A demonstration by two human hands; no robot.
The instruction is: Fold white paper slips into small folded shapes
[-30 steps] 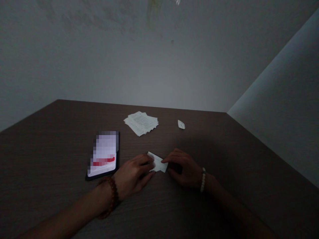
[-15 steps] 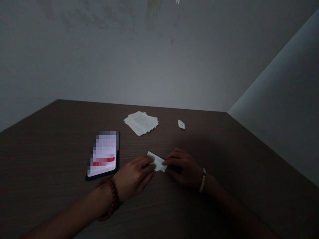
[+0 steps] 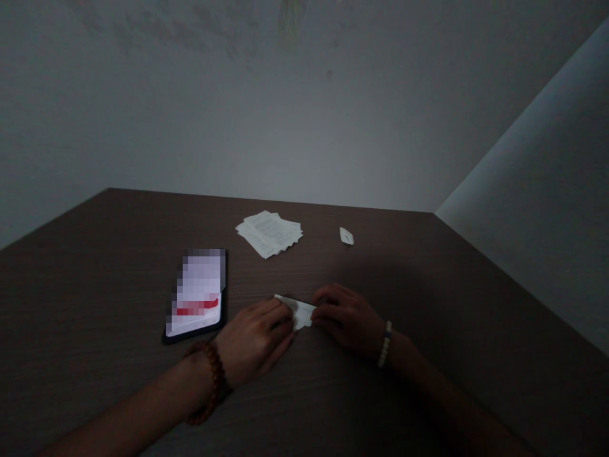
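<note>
A small folded piece of white paper [image 3: 302,313] lies on the table between my hands. My left hand [image 3: 259,333] has its fingers curled over the paper's left part and covers it. At the opposite end, my right hand [image 3: 347,320] pinches the paper's right edge between thumb and fingertips. The upper edge of the paper is a straight crease, while its lower edge looks uneven. Fingers hide both ends of it.
A phone [image 3: 197,292] with a lit, blurred screen lies left of my left hand. Farther back are a stack of printed paper sheets [image 3: 269,233] and a small folded white paper piece [image 3: 346,236]. Behind the brown table [image 3: 143,222] rises a grey wall [image 3: 304,127].
The paper has turned slightly between my hands, its upper edge now lying flatter. My right fingers have closed in a little at its right end. My left hand has barely moved.
</note>
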